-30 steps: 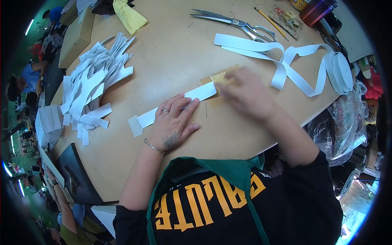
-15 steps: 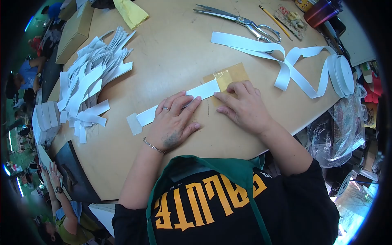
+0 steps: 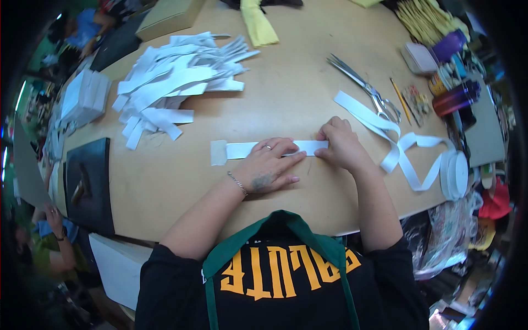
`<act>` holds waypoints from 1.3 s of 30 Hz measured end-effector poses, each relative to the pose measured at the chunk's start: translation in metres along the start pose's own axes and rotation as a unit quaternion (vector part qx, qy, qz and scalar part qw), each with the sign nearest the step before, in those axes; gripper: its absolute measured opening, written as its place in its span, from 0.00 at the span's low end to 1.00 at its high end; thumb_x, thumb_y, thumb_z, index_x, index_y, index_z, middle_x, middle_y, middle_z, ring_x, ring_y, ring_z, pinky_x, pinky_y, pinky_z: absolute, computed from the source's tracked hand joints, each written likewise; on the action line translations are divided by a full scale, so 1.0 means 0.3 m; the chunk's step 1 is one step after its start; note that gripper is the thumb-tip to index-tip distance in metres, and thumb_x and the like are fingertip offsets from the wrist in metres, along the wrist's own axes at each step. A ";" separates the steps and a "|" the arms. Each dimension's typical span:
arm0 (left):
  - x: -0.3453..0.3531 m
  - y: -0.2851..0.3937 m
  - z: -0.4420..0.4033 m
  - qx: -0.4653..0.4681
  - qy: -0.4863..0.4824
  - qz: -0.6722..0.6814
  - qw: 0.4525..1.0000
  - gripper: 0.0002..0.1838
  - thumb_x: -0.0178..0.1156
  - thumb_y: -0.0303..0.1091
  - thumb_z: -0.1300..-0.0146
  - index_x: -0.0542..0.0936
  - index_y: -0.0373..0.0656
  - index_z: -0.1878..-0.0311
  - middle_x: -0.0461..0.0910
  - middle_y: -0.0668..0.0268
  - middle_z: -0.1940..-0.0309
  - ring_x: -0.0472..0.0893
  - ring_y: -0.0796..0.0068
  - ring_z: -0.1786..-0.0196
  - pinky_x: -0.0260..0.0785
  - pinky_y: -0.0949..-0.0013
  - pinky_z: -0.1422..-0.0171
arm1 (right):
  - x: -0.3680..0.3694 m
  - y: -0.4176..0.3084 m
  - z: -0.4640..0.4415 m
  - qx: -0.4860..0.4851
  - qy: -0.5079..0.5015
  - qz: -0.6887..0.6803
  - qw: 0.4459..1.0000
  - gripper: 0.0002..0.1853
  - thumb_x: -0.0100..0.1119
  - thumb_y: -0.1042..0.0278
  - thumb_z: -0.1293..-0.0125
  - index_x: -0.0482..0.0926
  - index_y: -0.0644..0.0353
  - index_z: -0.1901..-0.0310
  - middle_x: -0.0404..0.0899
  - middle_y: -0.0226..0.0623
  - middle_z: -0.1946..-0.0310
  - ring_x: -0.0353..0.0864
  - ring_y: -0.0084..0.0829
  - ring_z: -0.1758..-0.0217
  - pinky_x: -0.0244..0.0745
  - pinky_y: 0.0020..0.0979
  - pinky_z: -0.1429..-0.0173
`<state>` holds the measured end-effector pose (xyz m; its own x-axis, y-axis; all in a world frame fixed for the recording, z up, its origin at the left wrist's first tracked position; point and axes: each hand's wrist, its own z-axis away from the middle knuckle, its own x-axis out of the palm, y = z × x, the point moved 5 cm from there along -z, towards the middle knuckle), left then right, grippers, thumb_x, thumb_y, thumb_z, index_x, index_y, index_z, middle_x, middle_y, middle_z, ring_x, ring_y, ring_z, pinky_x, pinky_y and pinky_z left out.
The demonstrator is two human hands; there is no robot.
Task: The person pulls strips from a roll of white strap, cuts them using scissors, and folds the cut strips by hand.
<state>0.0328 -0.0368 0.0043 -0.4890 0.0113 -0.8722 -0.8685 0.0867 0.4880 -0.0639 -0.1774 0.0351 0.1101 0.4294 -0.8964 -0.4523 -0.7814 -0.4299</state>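
A white strip (image 3: 238, 150) lies flat on the table, running left to right in front of me. My left hand (image 3: 272, 165) rests across its middle, fingers extended and pressing it down. At the strip's right end, my right hand (image 3: 344, 144) pinches it between thumb and fingers. A pale square of tape (image 3: 218, 153) sits on the table at the strip's left end. The brown patch by the right end is mostly hidden by my right hand. A long white band (image 3: 363, 111) trails from a roll (image 3: 454, 175) on the right.
A heap of cut white strips (image 3: 176, 77) lies back left. Scissors (image 3: 366, 85) and a pencil (image 3: 400, 100) are back right, near a purple tumbler (image 3: 456, 98). A black pad (image 3: 88, 184) is on the left, beyond which another person's hand (image 3: 53, 220) shows.
My view has turned, so the strip now looks level rather than slanted. My right hand has closed on the strip's right end and covers most of the brown patch. My left hand stays on the strip.
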 end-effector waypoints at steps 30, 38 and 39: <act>-0.283 -0.045 -0.156 -0.063 0.201 -0.104 0.972 0.18 0.62 0.43 0.40 0.78 0.42 0.52 0.77 0.60 0.56 0.79 0.59 0.55 0.73 0.61 0.53 | -0.121 0.337 -0.169 0.106 0.072 0.044 0.991 0.21 0.63 0.58 0.41 0.77 0.60 0.49 0.72 0.43 0.51 0.66 0.43 0.40 0.64 0.38 0.38; -0.121 0.016 -0.268 -0.064 0.147 -0.060 0.985 0.17 0.61 0.40 0.40 0.79 0.40 0.52 0.77 0.58 0.56 0.78 0.57 0.55 0.72 0.62 0.51 | -0.065 0.378 -0.168 0.059 0.114 -0.009 0.992 0.12 0.67 0.66 0.47 0.78 0.56 0.62 0.75 0.37 0.59 0.73 0.38 0.49 0.69 0.36 0.47; -0.115 0.024 -0.277 -0.058 0.151 -0.052 0.985 0.17 0.61 0.40 0.40 0.78 0.40 0.51 0.77 0.58 0.55 0.78 0.56 0.55 0.72 0.62 0.51 | -0.068 0.378 -0.167 0.048 0.126 -0.024 0.991 0.10 0.66 0.69 0.48 0.78 0.57 0.64 0.75 0.37 0.61 0.74 0.37 0.52 0.70 0.35 0.49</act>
<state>0.0367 -0.1195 0.0407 -0.3842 -0.2903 -0.8764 -0.9096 -0.0436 0.4132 -0.0731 -0.2974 -0.0008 0.3448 0.3295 -0.8789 -0.5216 -0.7113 -0.4712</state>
